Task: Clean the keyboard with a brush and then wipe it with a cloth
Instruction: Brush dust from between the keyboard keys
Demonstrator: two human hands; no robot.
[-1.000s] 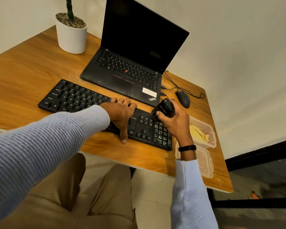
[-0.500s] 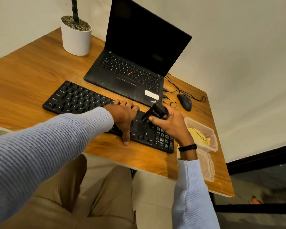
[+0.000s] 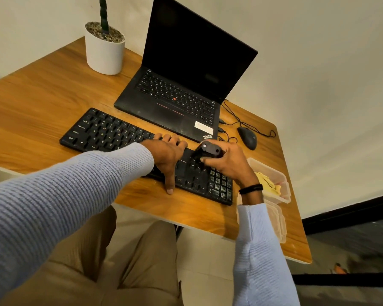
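Black flat full-size keyboard (image 3: 106, 133): lies slantwise on wooden tabletop (image 3: 31, 102), middle keys hidden under left hand (image 3: 167, 151). Small black blocky brush (image 3: 209, 149), pale dot on end: gripped by right hand (image 3: 228, 164), down at keys just left of number pad. Crumpled yellow cloth (image 3: 266, 181): inside clear plastic tub (image 3: 283, 195), just right of keyboard.

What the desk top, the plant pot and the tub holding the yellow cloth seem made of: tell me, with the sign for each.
Desk top: wood or wood-look laminate, satin finish; streaky orange-brown grain, pale edge.
Plant pot: probably glazed ceramic, possibly plastic; smooth plain white wall with a soft sheen.
Tub: thin translucent plastic; the yellow cloth shows through its wall.
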